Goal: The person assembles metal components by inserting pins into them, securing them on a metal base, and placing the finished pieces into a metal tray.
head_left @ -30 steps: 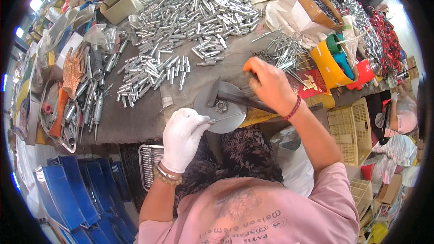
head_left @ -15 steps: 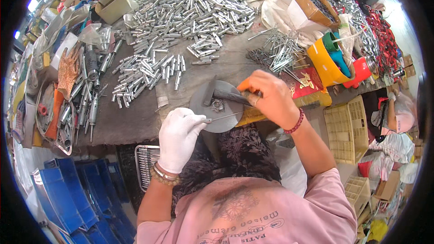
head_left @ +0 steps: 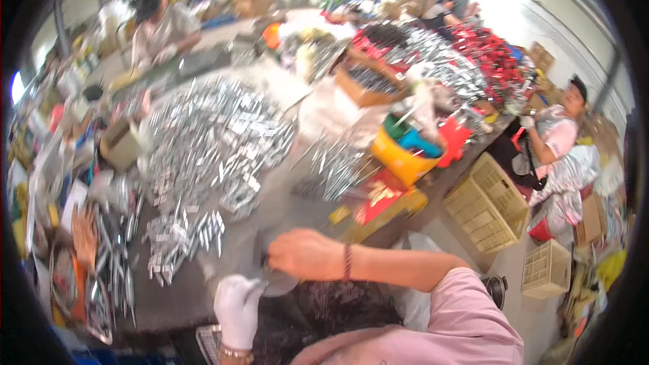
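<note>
The picture is motion-blurred. My left hand (head_left: 238, 307), in a white glove, grips the near rim of a round grey metal disc (head_left: 278, 285) at the front edge of the worktable (head_left: 203, 290). My bare right hand (head_left: 304, 253), with a red bead bracelet at the wrist, lies curled over the top of the disc, closed on a dark tool (head_left: 261, 257) that is mostly hidden under its fingers. Small silver metal parts (head_left: 179, 236) lie just left of both hands.
A big heap of silver parts (head_left: 209, 135) covers the table's middle. A yellow bucket (head_left: 399, 159) and red items stand to the right. Cream plastic crates (head_left: 490, 206) sit on the floor at right, near a seated person (head_left: 561, 128). Another person (head_left: 159, 23) works at the far left.
The view has swung upward, showing more of the room and other workers. My right hand has shifted left and down over the disc. My left hand stays on the disc's rim.
</note>
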The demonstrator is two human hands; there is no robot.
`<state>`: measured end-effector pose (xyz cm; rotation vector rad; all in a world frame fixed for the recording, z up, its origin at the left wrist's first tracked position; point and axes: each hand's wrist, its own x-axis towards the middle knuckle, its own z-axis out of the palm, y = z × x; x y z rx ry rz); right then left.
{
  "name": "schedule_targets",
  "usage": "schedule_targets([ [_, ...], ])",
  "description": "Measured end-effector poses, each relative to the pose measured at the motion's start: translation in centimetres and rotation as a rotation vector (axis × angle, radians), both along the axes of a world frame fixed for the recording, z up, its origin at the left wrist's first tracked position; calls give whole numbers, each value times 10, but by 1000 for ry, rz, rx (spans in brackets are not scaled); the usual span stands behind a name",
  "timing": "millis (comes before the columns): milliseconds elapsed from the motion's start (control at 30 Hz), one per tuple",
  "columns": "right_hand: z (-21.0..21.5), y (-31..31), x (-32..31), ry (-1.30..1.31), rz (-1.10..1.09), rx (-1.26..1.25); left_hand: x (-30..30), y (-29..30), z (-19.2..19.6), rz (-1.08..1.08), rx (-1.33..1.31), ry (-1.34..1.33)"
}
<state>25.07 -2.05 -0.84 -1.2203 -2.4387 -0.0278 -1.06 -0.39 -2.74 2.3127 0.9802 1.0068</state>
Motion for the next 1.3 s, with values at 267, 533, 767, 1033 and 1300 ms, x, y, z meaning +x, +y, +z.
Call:
schedule_targets([
  [267, 12, -2, 6, 53, -21, -74, 10, 4, 25, -84, 45, -23],
  [533, 11, -12, -28, 236, -30, -187, 7, 4, 20, -93, 83, 25],
  [767, 10, -15, -67, 433, 58, -207, -9, 0, -17, 4, 185, 45],
  [1033, 25, -17, -21, 758, -203, -403, 16, 14, 9, -61, 65, -38],
  [1300, 12, -12, -38, 651, -131, -429, 7, 8, 6, -3, 4, -12],
])
